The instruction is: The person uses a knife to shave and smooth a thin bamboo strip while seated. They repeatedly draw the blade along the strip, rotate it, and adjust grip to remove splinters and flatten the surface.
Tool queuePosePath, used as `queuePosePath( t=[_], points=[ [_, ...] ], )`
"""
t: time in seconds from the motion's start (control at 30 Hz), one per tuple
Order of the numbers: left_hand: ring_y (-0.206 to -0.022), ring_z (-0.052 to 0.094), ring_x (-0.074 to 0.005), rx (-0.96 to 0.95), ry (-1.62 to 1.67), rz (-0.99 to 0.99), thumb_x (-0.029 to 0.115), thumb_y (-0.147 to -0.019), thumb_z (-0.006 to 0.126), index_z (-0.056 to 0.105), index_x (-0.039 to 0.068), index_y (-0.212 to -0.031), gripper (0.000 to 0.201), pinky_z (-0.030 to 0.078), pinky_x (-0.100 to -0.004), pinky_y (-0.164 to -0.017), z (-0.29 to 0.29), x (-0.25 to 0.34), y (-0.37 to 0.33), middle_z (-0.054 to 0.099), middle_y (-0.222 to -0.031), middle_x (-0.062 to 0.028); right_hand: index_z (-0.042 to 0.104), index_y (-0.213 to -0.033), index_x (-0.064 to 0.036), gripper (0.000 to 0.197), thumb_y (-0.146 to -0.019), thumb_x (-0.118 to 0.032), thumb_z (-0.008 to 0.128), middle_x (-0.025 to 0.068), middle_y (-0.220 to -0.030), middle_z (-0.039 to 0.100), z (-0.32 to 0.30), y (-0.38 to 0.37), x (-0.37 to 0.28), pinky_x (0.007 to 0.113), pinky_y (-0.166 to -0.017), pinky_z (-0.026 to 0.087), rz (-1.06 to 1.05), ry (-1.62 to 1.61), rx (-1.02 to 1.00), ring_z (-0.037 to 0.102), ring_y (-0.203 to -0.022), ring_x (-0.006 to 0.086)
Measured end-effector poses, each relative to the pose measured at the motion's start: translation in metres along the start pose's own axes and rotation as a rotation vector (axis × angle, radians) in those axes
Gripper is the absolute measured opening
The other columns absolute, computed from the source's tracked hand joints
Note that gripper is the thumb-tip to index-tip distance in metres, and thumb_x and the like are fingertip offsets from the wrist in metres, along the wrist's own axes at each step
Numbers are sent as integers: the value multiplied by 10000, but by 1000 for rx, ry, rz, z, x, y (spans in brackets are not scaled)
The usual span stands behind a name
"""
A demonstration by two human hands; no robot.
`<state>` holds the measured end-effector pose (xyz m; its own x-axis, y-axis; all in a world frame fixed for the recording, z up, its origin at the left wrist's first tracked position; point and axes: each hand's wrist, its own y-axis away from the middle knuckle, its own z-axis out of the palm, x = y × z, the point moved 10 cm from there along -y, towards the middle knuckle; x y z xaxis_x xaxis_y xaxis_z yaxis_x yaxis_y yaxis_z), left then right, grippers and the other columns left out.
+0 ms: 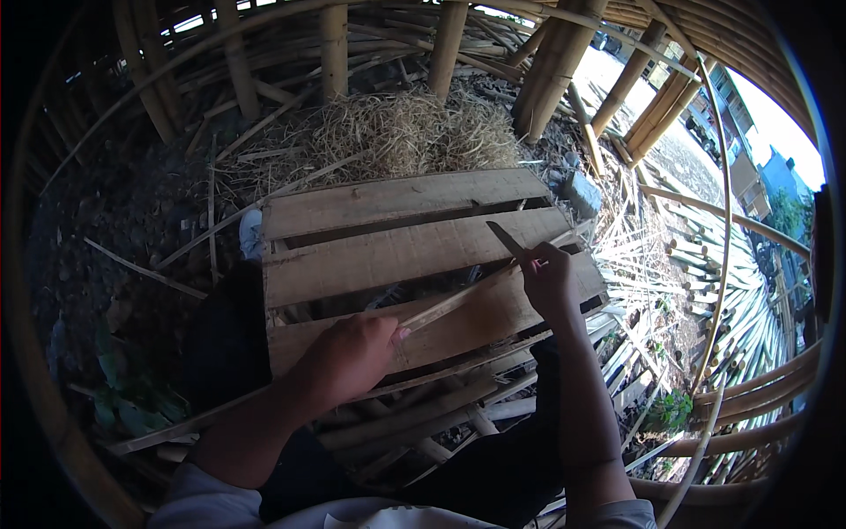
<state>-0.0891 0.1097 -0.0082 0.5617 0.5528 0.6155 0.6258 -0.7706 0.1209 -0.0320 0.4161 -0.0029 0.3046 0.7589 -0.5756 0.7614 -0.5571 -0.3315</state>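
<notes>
Head view: left hand point(357, 353) clenched round a narrow pale strip point(458, 304), thumb toward the strip's upper right run. Strip lies slantwise above the slatted wooden platform point(352, 275), rising from the left fist to the right hand point(546, 278). Right fingers closed on a knife point(507, 240); handle mostly hidden in the grasp, dark blade pointing up and to the left. Strip passes close by the knife hand; cannot tell whether blade and strip touch. A pale length point(189, 426) shows beyond the left forearm, lower left, roughly in line with the strip; cannot tell if it is the same piece.

Surroundings: heap of dry shavings point(401, 137) just past the platform's far edge; thick bamboo post point(555, 70) behind it; pale block point(582, 194) near the far right corner; many cut bamboo lengths point(753, 331) on the ground at right.
</notes>
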Motion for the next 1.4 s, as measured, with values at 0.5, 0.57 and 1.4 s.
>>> queuePosePath(
  t=[0.5,0.57,1.4],
  points=[
    [-788,724,-405,-16,-18,-6,292,-1084,531,670,11,-898,365,573,-504,-733,-5,10,-2,703,-813,-222,750,-943,29,150,-965,-119,739,102,-671,677,-3,15,-4,302,-549,463,26,-171,-60,602,-595,104],
    [-778,725,-400,4,-7,8,293,-1083,533,672,13,-896,364,575,-500,-724,-2,2,-1,703,-802,-219,748,-954,29,153,-969,-123,731,91,-621,649,7,31,-31,307,-530,454,24,-209,-114,592,-561,106],
    [-766,715,-395,28,-121,-16,322,-1069,558,642,42,-928,325,560,-490,-694,-4,15,5,689,-776,-201,747,-979,53,203,-973,-147,709,124,-737,696,3,45,-50,313,-629,508,88,-69,-178,631,-664,123]
  ],
)
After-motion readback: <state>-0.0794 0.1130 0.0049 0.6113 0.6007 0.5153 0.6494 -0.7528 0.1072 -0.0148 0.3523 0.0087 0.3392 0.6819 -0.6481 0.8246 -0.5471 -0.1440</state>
